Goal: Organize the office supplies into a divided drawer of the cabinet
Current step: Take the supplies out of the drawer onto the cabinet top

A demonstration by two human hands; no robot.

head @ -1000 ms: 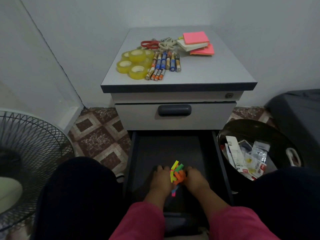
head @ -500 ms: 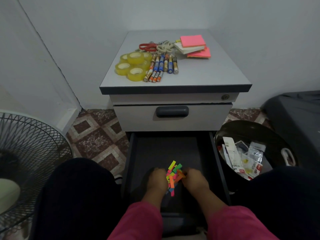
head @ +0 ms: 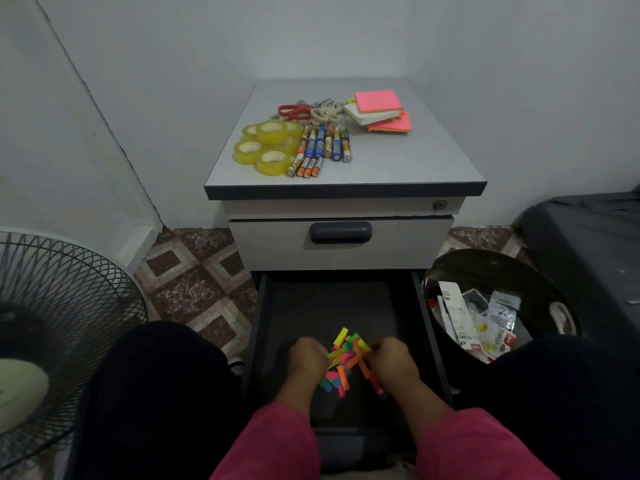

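Head view, only one I have. Bottom drawer (head: 263, 341) of the cabinet (head: 341, 206) is pulled out toward me, dark inside; I can't make out any dividers. My left hand (head: 306, 358) and right hand (head: 394, 358) are both down in the drawer, near its front end, knuckles up. Between them sits a bunch of small neon paper strips (head: 346, 358): yellow, green, orange, pink, some blue. Strips touch both hands. Left fingers (head: 320, 353) curl in against the left side of the bunch; right fingers (head: 375, 349) curl round the right side, with orange and pink strips running under them. Both hands look closed on the bunch, fingertips mostly hidden by the paper. A few strips poke up above the hands, a few hang lower toward me. Can't tell if the bunch rests on the drawer floor or is lifted off it.

Middle drawer (head: 341, 242) is closed. On the cabinet worktop (head: 415, 161): yellow tape rolls (head: 268, 147) at left, batteries (head: 322, 147) just beside them, red scissors (head: 294, 110) and a pale pair behind, sticky note pads (head: 379, 110) stacked at right. All well apart from the hands.

Floor: fan (head: 62, 323) at left, dark bin (head: 495, 317) with wrappers at right, just beside the drawer. Pink sleeves (head: 277, 445) at the bottom edge.
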